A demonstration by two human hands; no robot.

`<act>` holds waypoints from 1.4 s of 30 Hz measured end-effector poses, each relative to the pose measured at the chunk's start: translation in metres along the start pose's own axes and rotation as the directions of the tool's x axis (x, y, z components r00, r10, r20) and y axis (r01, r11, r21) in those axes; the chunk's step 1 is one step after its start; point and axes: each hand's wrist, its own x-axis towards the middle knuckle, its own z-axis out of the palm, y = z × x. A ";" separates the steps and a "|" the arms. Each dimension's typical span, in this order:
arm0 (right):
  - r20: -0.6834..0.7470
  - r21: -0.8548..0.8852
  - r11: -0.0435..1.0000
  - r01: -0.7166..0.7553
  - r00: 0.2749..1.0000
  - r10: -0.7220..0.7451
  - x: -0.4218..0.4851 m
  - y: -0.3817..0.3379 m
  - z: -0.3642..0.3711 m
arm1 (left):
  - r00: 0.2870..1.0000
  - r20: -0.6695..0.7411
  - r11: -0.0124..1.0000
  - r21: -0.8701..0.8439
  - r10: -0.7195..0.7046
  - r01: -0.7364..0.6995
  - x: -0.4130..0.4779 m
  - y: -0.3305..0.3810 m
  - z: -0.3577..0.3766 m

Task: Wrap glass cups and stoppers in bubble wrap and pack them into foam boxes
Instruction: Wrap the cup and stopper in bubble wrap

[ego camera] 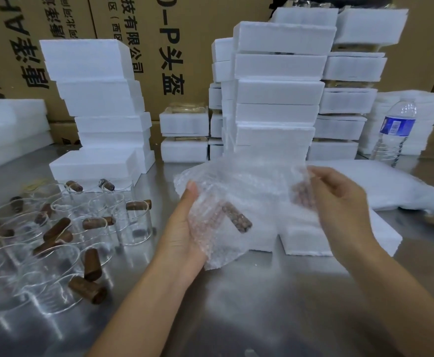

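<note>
A sheet of bubble wrap (239, 191) is held up over the steel table between both hands. My left hand (182, 228) grips its lower left part, with a brown stopper (236, 219) showing through the wrap. My right hand (339, 202) pinches the wrap's right edge, where a second brownish stopper (302, 195) shows blurred behind the plastic. Several clear glass cups (133, 222) and loose brown stoppers (88, 289) lie on the table at the left. A low foam box (306, 240) sits under the wrap.
Tall stacks of white foam boxes (277, 91) stand behind the wrap, with another stack (100, 104) at the back left. A water bottle (396, 132) stands at the right. Foam sheets (391, 186) lie right of my hand. Cardboard cartons (174, 47) form the back wall.
</note>
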 end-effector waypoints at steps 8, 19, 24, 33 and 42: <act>-0.041 -0.017 0.999 0.043 0.998 -0.044 -0.015 0.013 0.019 | 0.985 0.084 0.943 -0.314 0.149 -0.115 0.003 0.004 -0.005; 0.315 -0.032 0.997 0.076 0.947 -0.062 -0.034 0.010 0.030 | 0.959 0.239 0.955 -0.284 0.153 -0.082 0.004 -0.004 -0.006; 0.216 0.070 0.996 0.058 0.974 -0.072 -0.024 0.004 0.024 | 0.949 0.271 0.978 -0.172 0.163 -0.119 0.003 -0.007 -0.003; 0.105 0.121 0.991 -0.049 0.994 0.036 -0.012 0.003 0.011 | 0.949 0.294 0.985 0.095 0.111 -0.145 -0.003 -0.016 0.003; 0.236 0.242 0.951 -0.190 0.963 0.132 -0.010 0.003 0.011 | 0.960 0.269 0.963 0.227 0.079 -0.143 -0.005 -0.019 0.004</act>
